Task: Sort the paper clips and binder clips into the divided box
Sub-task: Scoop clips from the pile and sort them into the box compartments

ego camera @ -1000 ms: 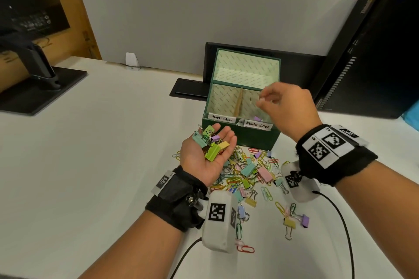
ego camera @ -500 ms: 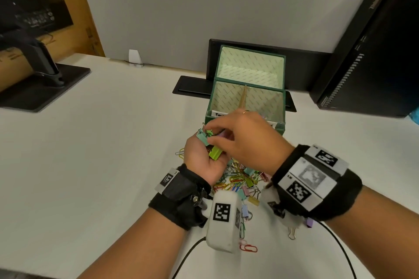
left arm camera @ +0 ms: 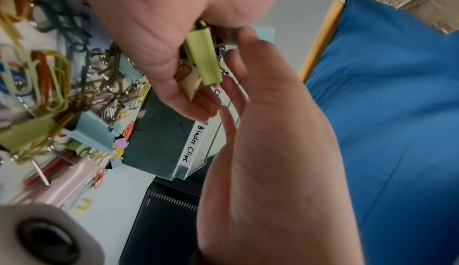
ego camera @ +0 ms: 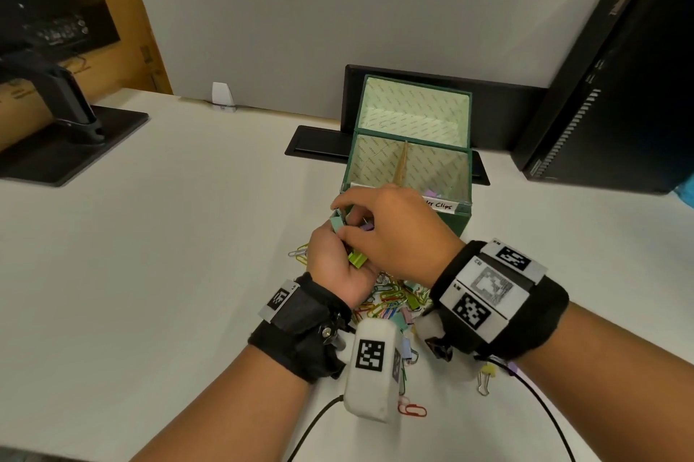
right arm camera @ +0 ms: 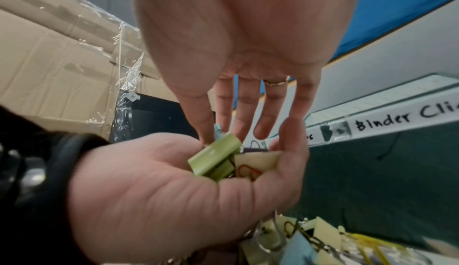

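Head view: the left hand point(ego camera: 338, 266) lies palm up just in front of the green divided box point(ego camera: 413, 176), cupping a small heap of binder clips point(ego camera: 356, 258). The right hand point(ego camera: 390, 232) arches over that palm with its fingertips down among them. The loose pile of clips point(ego camera: 390, 302) lies on the table point(ego camera: 169, 255) just in front of the box, partly hidden under both wrists.

Left wrist view: the left palm point(left arm camera: 161, 33) curls round a green binder clip point(left arm camera: 203, 59), a cream one and a red paper clip point(left arm camera: 183, 72). The "Binder Clips" label point(left arm camera: 193, 143) shows on the box's front rim.

Right wrist view: the right fingers point(right arm camera: 248, 112) hang spread above the green clip, thumb tip touching it; whether anything is pinched yet I cannot tell.

Risks, as I judge them: the paper clip may snag on a binder clip's wire handle and travel into the wrong compartment, and tilting the cupped palm could spill the heap.
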{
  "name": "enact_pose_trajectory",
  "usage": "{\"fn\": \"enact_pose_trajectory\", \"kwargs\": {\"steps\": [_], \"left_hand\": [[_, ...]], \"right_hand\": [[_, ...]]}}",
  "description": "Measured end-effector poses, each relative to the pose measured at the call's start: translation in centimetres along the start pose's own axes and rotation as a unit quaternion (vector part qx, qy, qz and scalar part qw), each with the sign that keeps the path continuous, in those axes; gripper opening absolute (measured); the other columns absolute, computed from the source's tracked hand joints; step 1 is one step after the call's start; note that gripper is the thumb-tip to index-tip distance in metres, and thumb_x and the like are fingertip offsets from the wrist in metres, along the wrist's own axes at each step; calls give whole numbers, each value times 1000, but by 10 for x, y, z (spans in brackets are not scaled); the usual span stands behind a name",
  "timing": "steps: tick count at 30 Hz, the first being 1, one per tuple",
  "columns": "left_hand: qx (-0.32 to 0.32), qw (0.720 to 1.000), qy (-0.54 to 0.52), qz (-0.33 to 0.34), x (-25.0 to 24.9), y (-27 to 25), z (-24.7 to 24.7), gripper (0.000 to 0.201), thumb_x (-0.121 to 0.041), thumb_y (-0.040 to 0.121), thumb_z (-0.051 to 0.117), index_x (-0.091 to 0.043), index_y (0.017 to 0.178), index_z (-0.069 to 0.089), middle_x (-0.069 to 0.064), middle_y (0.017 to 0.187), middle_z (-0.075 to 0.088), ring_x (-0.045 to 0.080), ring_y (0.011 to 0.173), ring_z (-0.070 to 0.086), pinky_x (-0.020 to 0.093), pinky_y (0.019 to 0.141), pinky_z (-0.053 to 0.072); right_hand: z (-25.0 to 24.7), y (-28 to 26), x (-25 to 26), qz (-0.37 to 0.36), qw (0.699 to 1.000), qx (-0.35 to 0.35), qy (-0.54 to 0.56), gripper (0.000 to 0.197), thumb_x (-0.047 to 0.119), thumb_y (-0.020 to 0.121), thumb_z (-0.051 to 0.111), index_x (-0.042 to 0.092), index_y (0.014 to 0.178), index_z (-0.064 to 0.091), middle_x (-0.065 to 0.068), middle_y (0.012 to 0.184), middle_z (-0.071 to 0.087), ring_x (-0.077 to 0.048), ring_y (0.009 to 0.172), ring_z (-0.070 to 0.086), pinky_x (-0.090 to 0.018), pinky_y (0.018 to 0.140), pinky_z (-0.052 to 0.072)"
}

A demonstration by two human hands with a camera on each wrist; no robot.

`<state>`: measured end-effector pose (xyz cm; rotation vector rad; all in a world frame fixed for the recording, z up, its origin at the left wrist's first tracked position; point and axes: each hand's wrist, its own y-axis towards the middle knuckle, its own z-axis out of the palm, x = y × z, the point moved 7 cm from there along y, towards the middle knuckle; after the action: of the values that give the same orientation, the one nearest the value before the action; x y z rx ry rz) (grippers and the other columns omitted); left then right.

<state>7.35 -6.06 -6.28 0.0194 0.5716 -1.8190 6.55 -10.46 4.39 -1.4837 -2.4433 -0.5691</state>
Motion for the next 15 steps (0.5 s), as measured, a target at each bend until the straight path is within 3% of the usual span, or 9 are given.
{"fn": "enact_pose_trajectory", "kwargs": {"steps": [4,8,11,15], "left_hand": [[54,999,1,3,-1,-5,10,51,-21,97,32,-9,79,79,13,92,72,24,83,70,37,75,57],[36,999,-6,-5,-3,-5,10,39,-25,99,35,-1,112,63,19,105,68,31,99,66,47,86,54],[16,999,-16,-22,-4,-4,8,36,-29,100,37,-2,105,61,20,90,68,31,80,70,45,81,57],[4,999,-20,-29,-4,-4,7,39,-31,101,37,-2,105,63,20,88,70,32,75,70,46,74,57]], "right_hand": [[-9,-1,-2,29,991,-26,129,25,33,85,70,30,110,69,10,81,69,-6,80,63,-33,82,54],[-27,-2,-10,58,970,-76,222,20,29,89,67,26,108,68,5,84,70,-6,74,66,-25,73,57],[-52,1,-27,76,964,-149,205,19,29,91,64,26,110,67,10,89,68,2,79,64,-12,71,51],[-81,4,-60,108,954,-241,142,19,32,90,63,28,108,67,16,88,67,2,85,63,-16,79,51]]}}
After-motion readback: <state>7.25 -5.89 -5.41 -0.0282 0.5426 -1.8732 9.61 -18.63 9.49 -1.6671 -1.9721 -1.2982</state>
